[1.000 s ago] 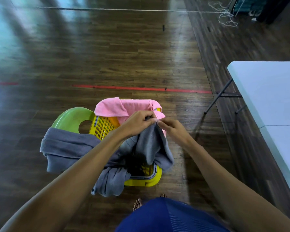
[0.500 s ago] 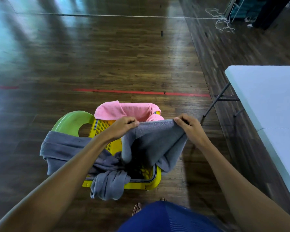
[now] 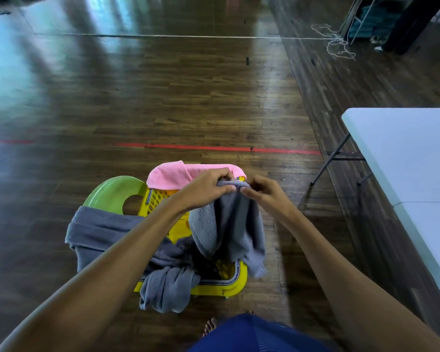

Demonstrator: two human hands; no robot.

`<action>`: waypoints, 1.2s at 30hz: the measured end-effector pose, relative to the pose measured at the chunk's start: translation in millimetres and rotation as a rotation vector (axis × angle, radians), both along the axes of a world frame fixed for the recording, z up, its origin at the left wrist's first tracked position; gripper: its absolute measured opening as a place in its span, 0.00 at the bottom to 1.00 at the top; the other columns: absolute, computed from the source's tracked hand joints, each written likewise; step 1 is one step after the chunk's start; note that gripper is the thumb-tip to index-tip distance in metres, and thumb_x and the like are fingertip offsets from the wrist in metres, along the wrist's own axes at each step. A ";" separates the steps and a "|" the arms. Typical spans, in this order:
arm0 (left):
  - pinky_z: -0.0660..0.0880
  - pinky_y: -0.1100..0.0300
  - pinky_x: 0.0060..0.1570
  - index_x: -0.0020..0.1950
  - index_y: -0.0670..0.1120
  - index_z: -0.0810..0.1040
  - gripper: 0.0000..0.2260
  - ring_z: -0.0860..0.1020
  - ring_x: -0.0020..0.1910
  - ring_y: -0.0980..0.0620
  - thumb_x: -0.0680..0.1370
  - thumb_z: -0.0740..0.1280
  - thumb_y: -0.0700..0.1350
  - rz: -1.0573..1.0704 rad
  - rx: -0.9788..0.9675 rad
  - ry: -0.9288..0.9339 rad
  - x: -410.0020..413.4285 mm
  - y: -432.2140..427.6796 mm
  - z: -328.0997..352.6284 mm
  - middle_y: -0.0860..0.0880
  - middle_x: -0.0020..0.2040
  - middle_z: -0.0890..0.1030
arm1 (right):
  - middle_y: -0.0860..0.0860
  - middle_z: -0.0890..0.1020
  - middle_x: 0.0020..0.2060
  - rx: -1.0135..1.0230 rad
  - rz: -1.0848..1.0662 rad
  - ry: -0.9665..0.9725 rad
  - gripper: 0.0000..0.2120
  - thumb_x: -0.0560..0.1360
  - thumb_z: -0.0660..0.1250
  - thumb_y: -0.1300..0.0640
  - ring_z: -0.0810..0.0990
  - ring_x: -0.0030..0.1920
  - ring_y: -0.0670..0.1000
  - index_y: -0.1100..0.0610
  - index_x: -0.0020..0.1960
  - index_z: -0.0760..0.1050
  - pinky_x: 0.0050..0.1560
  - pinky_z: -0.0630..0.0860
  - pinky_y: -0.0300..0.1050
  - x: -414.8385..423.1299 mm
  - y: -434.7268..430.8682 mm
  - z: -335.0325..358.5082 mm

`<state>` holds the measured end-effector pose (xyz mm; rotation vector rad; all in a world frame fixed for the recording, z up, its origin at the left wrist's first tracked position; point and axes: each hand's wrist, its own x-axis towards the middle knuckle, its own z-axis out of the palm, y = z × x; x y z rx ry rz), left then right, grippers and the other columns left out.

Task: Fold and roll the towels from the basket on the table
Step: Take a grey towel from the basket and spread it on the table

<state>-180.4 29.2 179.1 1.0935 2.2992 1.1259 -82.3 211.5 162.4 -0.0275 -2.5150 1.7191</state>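
- A dark wooden floor crossed by a red tape line fills the room. A white folding table stands off to the right, well apart from the work.
- A yellow basket sits on the floor just in front of the person's feet, with a green plastic piece beside its far-left corner.
- A pink towel drapes over the basket's far rim. A second grey towel spills over the left and near sides. Both are likely next in line.
- The left hand and right hand meet above the basket, fingers curled, each pinching the top edge of the grey towel.
- That towel hangs doubled from the pinch with its lower end at the basket's near rim. It is probably held high to keep it off the floor.
- The hands almost touch, which suggests corners are being brought together for a first fold before the towel goes to the table.
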 end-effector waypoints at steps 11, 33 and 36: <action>0.62 0.63 0.34 0.36 0.50 0.71 0.12 0.65 0.32 0.62 0.75 0.70 0.51 -0.014 -0.068 -0.127 -13.9 -37.1 -11.0 0.59 0.31 0.68 | 0.48 0.84 0.42 0.041 -0.092 -0.038 0.04 0.76 0.70 0.59 0.79 0.43 0.38 0.58 0.47 0.83 0.47 0.71 0.31 8.4 30.5 5.7; 0.69 0.60 0.41 0.38 0.48 0.78 0.10 0.73 0.38 0.58 0.65 0.75 0.51 0.026 0.176 -0.178 -15.0 -6.5 18.1 0.54 0.36 0.78 | 0.55 0.80 0.49 -0.132 0.081 -0.051 0.10 0.77 0.65 0.68 0.78 0.50 0.47 0.68 0.58 0.75 0.54 0.75 0.40 -10.3 6.6 0.0; 0.70 0.59 0.42 0.40 0.44 0.80 0.07 0.74 0.39 0.57 0.69 0.77 0.42 -0.004 0.152 -0.197 -14.3 -2.0 23.9 0.52 0.37 0.80 | 0.58 0.82 0.49 -0.125 0.135 -0.102 0.13 0.76 0.68 0.55 0.78 0.51 0.50 0.63 0.55 0.80 0.57 0.74 0.48 -12.7 -7.5 -6.2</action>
